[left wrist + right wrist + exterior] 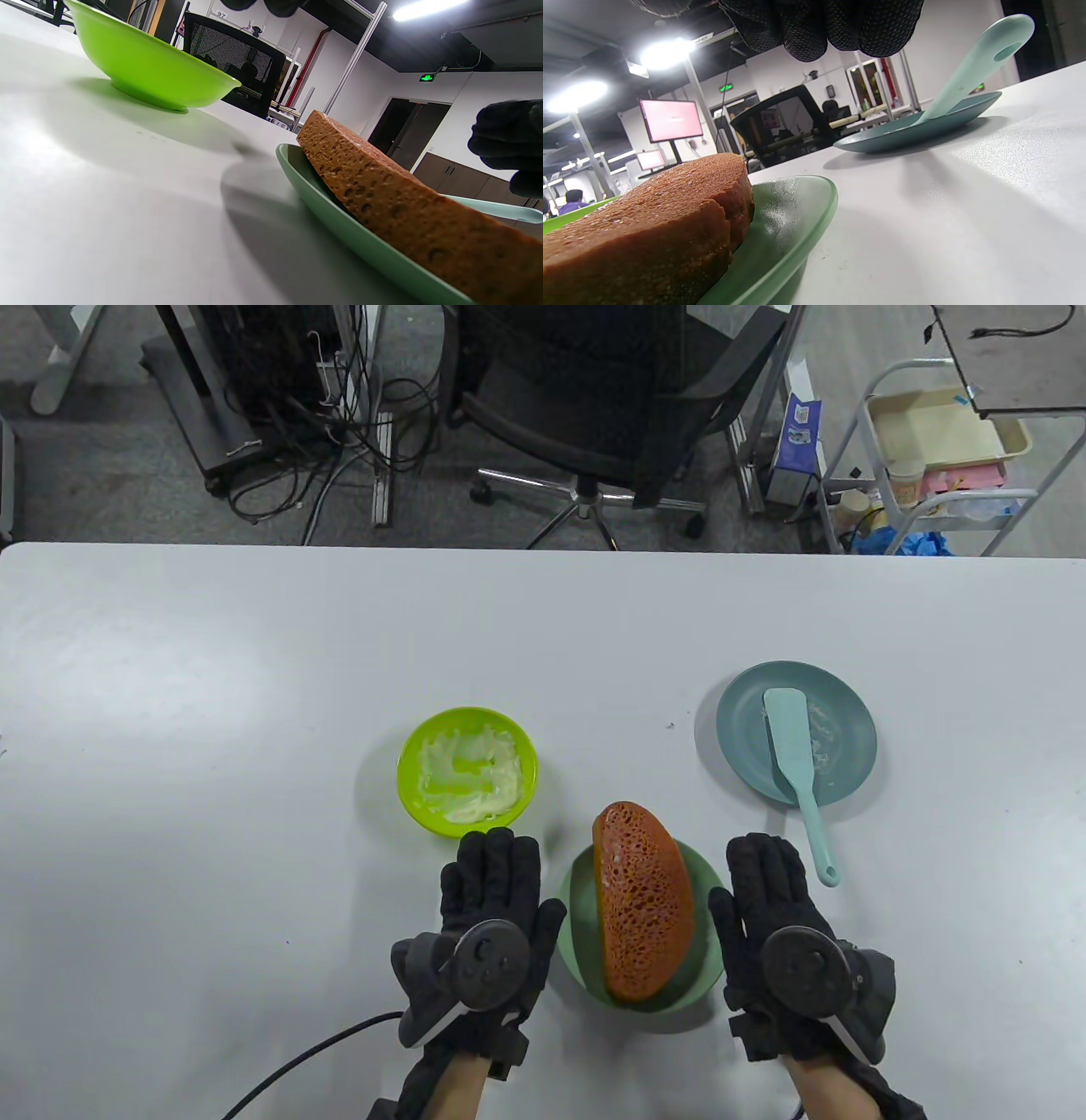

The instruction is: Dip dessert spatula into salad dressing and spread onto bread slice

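A brown porous bread slice lies on a pale green plate near the table's front; it also shows in the left wrist view and the right wrist view. A lime green bowl with creamy dressing stands to its upper left. A light teal spatula lies on a blue-grey plate at the right, its handle over the rim. My left hand rests flat and empty left of the bread. My right hand rests flat and empty right of it, just below the spatula's handle.
The white table stretches wide to the left and back. Beyond its far edge stand an office chair, cables and a cart. A cable runs from my left wrist.
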The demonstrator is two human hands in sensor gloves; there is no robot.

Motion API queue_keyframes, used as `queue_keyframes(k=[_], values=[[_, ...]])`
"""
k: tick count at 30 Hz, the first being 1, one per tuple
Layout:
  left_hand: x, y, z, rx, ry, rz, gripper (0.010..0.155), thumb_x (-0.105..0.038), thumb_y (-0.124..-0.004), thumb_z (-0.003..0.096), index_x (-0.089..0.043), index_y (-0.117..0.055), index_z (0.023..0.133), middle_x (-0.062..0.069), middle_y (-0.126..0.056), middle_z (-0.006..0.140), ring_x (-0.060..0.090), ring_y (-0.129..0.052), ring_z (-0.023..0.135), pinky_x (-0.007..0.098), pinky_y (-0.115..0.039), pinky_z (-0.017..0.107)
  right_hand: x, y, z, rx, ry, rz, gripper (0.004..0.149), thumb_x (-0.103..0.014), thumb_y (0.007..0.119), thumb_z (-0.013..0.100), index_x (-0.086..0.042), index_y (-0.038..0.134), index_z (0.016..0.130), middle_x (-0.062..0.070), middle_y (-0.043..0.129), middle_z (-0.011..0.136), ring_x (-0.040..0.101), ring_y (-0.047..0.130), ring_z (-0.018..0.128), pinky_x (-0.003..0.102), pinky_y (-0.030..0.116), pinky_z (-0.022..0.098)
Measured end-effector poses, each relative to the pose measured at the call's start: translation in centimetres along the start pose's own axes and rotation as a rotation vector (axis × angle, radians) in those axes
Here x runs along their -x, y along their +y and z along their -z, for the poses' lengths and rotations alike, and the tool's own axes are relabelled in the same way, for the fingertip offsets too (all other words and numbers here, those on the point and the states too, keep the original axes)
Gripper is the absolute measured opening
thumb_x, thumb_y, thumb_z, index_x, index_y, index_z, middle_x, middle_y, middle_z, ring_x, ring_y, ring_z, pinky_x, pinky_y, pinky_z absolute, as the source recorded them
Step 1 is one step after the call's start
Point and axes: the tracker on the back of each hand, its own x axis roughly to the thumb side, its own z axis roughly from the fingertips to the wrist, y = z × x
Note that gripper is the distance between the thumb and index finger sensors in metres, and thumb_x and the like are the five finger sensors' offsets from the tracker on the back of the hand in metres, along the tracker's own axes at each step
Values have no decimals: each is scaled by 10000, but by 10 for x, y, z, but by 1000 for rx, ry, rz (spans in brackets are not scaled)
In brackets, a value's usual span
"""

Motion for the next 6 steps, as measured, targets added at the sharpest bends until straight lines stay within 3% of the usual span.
queue_keyframes(k=[6], values=[[0, 0, 0, 1, 1, 1, 708, -507, -505, 532, -140, -390, 1126, 148, -328, 1181, 435, -230, 1075, 591, -269, 733, 0, 0, 0, -5, -1, 2, 607, -541, 561, 486, -269, 541, 1028, 29, 558, 1107, 333, 537, 1047, 424, 604, 766]])
